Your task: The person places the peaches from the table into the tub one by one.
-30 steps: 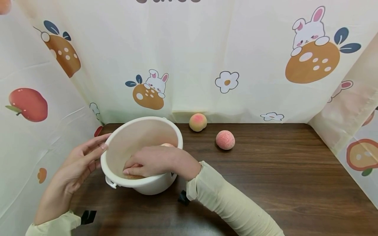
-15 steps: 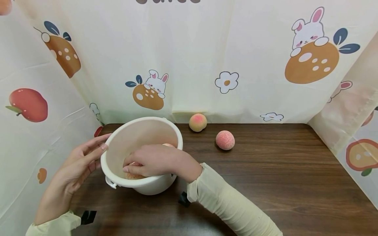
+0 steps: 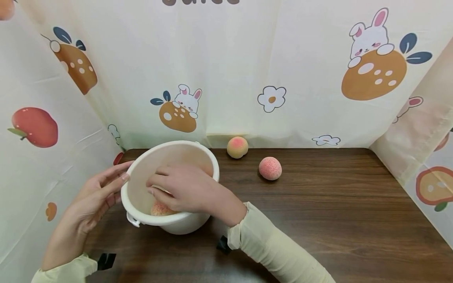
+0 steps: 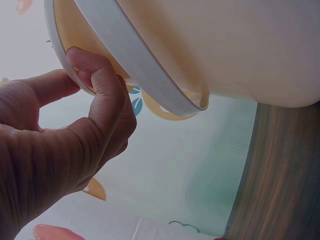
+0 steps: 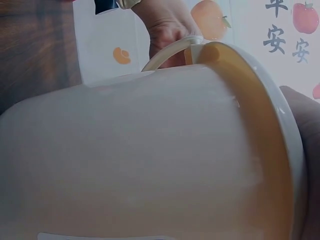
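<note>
A white bucket (image 3: 184,227) stands tilted a little toward the viewer in the head view. My left hand (image 3: 95,192) grips its left rim between thumb and fingers; the left wrist view shows that rim (image 4: 137,55) close up. Inside the bucket, my right hand (image 3: 184,186) hovers with loosely bent fingers over a speckled orange-pink peach (image 3: 161,209). The peach shows below the thumb, near the front wall. My right hand's fingers are hidden in the right wrist view, where the bucket's outer wall (image 5: 130,150) fills most of the picture.
Two more peaches lie on the dark wooden table (image 3: 336,212), right of the bucket: a yellow-pink peach (image 3: 237,147) at the back edge and a pink speckled peach (image 3: 270,168) nearer. A printed curtain (image 3: 226,70) encloses the back and sides.
My right hand has risen off the peach inside the bucket, uncovering more of it. The left hand, the bucket and the two peaches on the table have stayed in place.
</note>
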`<action>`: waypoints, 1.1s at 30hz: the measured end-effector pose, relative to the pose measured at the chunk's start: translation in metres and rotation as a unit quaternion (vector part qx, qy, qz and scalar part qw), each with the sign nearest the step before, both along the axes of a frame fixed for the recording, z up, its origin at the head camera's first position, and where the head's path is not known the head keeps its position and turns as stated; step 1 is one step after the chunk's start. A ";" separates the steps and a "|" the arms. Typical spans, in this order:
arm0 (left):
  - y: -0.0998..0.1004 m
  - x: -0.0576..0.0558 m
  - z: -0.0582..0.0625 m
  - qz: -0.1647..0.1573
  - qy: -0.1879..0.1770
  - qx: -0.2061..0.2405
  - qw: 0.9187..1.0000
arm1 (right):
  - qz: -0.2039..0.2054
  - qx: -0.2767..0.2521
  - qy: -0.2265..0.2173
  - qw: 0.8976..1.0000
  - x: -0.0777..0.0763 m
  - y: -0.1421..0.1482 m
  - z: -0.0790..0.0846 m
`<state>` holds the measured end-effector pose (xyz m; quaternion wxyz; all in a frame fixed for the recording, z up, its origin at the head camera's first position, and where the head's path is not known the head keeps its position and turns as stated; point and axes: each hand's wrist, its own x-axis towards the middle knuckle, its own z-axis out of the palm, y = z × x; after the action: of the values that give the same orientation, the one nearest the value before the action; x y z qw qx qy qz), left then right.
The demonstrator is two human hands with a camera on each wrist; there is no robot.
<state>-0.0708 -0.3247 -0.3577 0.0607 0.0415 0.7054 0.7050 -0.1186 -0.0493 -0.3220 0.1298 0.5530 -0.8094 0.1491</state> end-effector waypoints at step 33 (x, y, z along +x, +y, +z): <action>0.003 -0.001 0.001 0.009 -0.009 0.005 1.000 | -0.122 -0.222 0.150 0.956 -0.007 0.047 -0.014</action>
<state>-0.0713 -0.3222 -0.3567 0.0604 0.0287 0.7018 0.7093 -0.1252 -0.0028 -0.3363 0.3869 0.4229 -0.7884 0.2235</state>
